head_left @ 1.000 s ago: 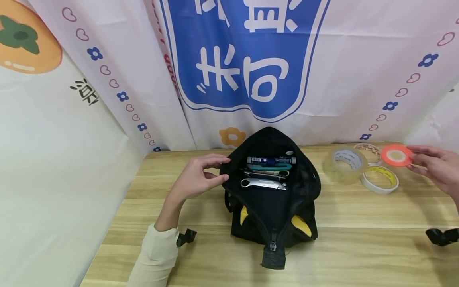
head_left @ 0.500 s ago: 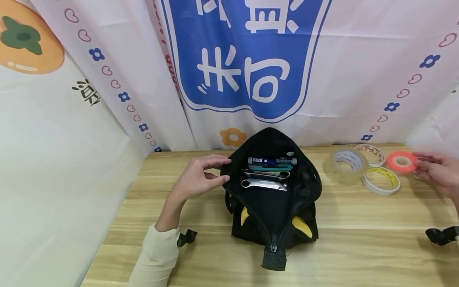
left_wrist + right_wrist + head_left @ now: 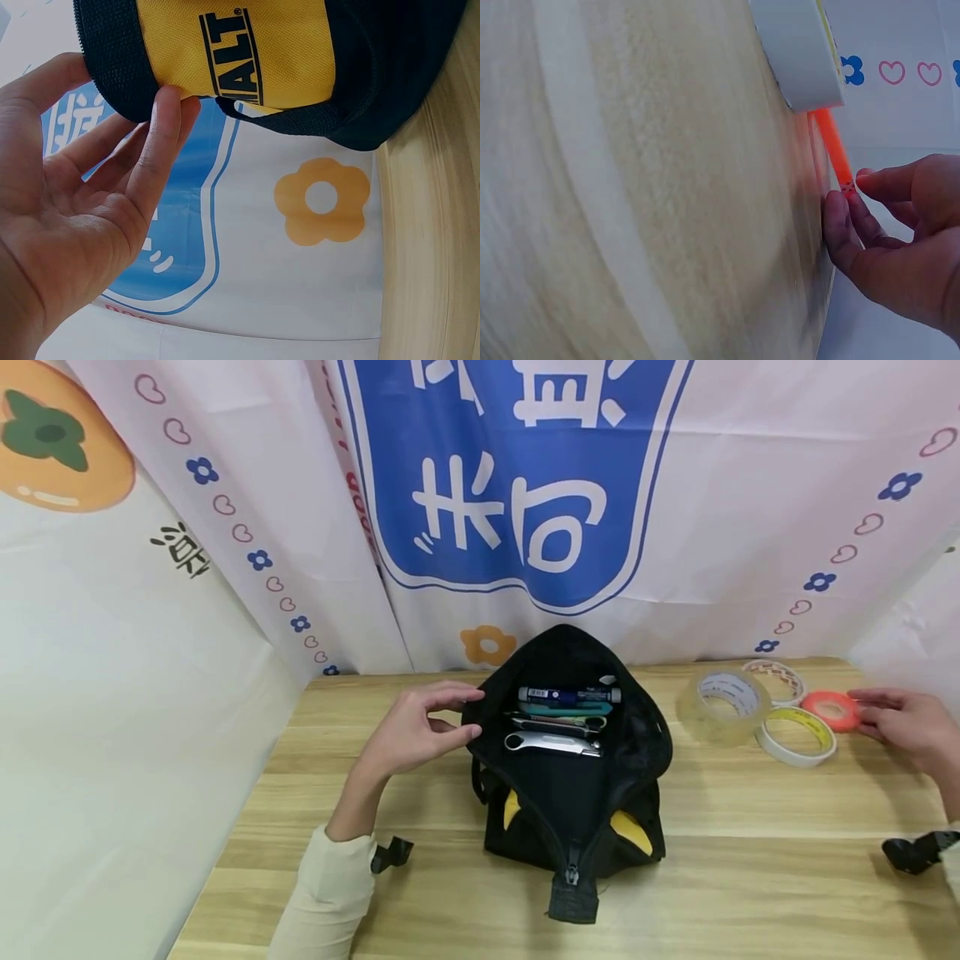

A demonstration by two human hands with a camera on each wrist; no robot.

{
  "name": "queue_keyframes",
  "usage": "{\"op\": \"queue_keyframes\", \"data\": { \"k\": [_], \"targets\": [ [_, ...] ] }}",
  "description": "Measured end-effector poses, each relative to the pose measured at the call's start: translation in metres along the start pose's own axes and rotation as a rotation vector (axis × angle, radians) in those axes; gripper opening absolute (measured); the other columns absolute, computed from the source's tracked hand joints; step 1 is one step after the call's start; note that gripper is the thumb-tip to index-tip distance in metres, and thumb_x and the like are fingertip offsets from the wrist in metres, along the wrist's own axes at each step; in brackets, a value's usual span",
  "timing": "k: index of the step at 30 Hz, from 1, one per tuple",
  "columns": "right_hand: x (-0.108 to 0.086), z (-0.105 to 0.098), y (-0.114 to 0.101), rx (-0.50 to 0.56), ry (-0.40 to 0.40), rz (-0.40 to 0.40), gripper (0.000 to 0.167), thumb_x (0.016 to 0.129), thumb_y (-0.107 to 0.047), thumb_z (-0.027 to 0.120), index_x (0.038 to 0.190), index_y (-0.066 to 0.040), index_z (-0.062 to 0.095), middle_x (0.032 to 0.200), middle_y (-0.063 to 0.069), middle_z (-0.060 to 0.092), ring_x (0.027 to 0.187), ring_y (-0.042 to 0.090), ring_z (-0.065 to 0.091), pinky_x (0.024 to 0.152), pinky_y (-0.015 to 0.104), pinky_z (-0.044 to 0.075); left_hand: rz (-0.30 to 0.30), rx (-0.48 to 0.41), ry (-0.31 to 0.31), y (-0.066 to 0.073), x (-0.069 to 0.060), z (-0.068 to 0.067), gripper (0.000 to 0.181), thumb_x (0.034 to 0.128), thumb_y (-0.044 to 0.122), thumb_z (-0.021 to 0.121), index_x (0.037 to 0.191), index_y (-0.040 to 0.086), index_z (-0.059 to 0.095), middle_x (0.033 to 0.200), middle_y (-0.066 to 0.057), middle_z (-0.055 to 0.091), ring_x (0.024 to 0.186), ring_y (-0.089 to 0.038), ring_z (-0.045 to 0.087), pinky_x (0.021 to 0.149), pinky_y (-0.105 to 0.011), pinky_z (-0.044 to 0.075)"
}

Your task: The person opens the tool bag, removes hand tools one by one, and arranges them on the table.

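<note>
My left hand (image 3: 416,731) pinches the left rim of an open black zip bag (image 3: 577,802) between thumb and fingers. Its yellow panel (image 3: 277,60) with black lettering shows in the left wrist view. Inside lie a dark blue marker (image 3: 558,695), a teal slim item (image 3: 566,708), a black tool (image 3: 555,725) and a silver cutter-like tool (image 3: 551,743) with a ring end. At the far right, my right hand (image 3: 907,722) pinches the edge of an orange tape roll (image 3: 846,720). The right wrist view shows this roll slightly tilted, low by the table, partly behind a white roll (image 3: 799,56).
Left of the orange roll stand a wide clear tape roll (image 3: 697,722), a white roll (image 3: 798,758) with a yellow inside, and another patterned roll (image 3: 797,693) behind. A printed cloth (image 3: 697,510) hangs at the back edge of the wooden table (image 3: 750,885).
The orange tape roll first went right in my right hand, then came back left and down beside the white roll. My left hand has stayed on the bag's rim.
</note>
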State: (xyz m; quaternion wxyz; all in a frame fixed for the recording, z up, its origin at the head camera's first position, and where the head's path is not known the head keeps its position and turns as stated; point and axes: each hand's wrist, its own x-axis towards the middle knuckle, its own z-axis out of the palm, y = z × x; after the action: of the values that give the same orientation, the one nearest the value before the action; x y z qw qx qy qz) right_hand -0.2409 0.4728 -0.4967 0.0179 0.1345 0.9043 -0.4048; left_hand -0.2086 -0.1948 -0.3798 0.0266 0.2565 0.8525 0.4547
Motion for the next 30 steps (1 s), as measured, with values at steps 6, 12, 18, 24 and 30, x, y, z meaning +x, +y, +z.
{"op": "queue_keyframes", "data": {
  "k": [6,12,18,24,30],
  "targets": [
    [-0.016,0.004,-0.029,-0.185,0.055,-0.012,0.047,0.112,-0.016,0.044,0.145,0.018,0.048,0.141,0.045,0.047,0.107,0.046,0.059,0.064,0.027,0.047,0.02,-0.003,-0.004,0.002,0.002,-0.002,0.044,0.0939,0.01,0.082,0.136,0.003,0.073,0.144,-0.014,0.069,0.122,-0.035,0.07,0.087,-0.029,0.067],
    [-0.027,0.012,-0.065,-0.18,0.069,-0.109,0.048,0.111,-0.02,0.051,0.146,0.012,0.053,0.142,0.042,0.053,0.119,0.055,0.054,0.06,0.012,0.041,0.015,-0.015,-0.001,0.0,0.001,-0.002,0.043,0.0932,0.009,0.082,0.135,0.003,0.073,0.143,-0.014,0.07,0.121,-0.034,0.07,0.086,-0.029,0.067],
    [-0.042,0.02,-0.11,-0.156,0.079,-0.24,0.048,0.111,-0.025,0.055,0.148,0.006,0.055,0.141,0.034,0.059,0.118,0.042,0.056,0.063,0.006,0.038,0.007,-0.022,-0.01,-0.002,0.0,0.0,0.043,0.0942,0.01,0.082,0.136,0.004,0.073,0.144,-0.013,0.069,0.123,-0.035,0.07,0.087,-0.029,0.067],
    [-0.056,0.033,-0.159,-0.007,-0.004,-0.369,0.051,0.109,-0.032,0.065,0.15,-0.003,0.058,0.115,-0.033,0.06,0.099,-0.017,0.052,0.075,0.001,0.046,0.004,-0.018,-0.008,-0.002,0.001,0.0,0.043,0.0944,0.011,0.082,0.136,0.006,0.073,0.145,-0.012,0.069,0.124,-0.035,0.069,0.088,-0.029,0.067],
    [-0.065,0.055,-0.202,0.081,-0.07,-0.425,0.049,0.108,-0.027,0.068,0.15,-0.005,0.059,0.137,-0.001,0.065,0.105,-0.015,0.057,0.084,0.001,0.05,0.004,-0.021,-0.009,-0.002,0.001,0.0,0.044,0.0945,0.011,0.082,0.137,0.005,0.073,0.145,-0.013,0.069,0.124,-0.035,0.069,0.088,-0.029,0.067]
  ]
}}
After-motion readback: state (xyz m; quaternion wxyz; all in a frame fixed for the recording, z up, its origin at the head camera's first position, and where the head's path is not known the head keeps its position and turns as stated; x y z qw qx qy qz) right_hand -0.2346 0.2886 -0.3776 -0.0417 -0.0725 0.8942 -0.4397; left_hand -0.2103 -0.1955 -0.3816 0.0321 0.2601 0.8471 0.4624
